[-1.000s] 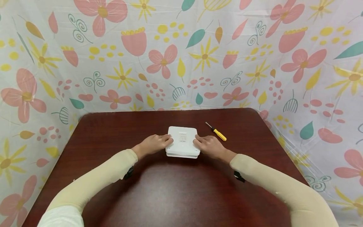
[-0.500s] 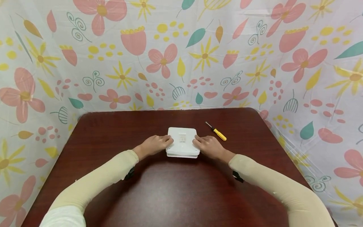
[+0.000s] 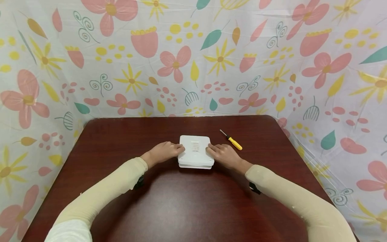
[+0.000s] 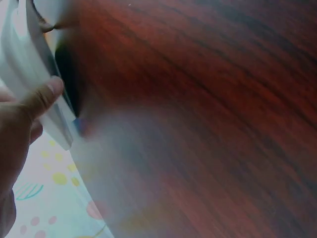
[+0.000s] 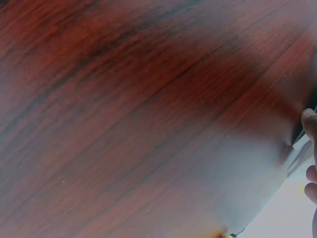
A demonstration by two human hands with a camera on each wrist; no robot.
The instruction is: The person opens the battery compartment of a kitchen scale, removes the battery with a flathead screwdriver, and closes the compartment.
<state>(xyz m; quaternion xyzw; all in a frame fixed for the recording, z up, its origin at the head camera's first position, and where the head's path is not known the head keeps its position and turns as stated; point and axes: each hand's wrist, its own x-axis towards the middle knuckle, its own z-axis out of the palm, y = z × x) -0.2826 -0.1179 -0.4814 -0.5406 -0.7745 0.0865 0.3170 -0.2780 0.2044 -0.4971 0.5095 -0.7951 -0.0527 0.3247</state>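
A white, square, flat device (image 3: 196, 153) with rounded corners and a small printed label faces up in the head view, near the middle of the table. My left hand (image 3: 165, 153) grips its left edge, and my right hand (image 3: 226, 156) grips its right edge. In the left wrist view the thumb of my left hand (image 4: 20, 124) presses on the side of the white device (image 4: 34, 69), other fingers behind it. Only fingertips of my right hand (image 5: 311, 148) show at the right wrist view's edge, against a sliver of the device (image 5: 300, 144).
A screwdriver (image 3: 234, 143) with a yellow handle lies on the dark red-brown table (image 3: 181, 208), right of the device and beyond my right hand. A flower-patterned curtain (image 3: 193, 67) hangs behind the table and along both sides.
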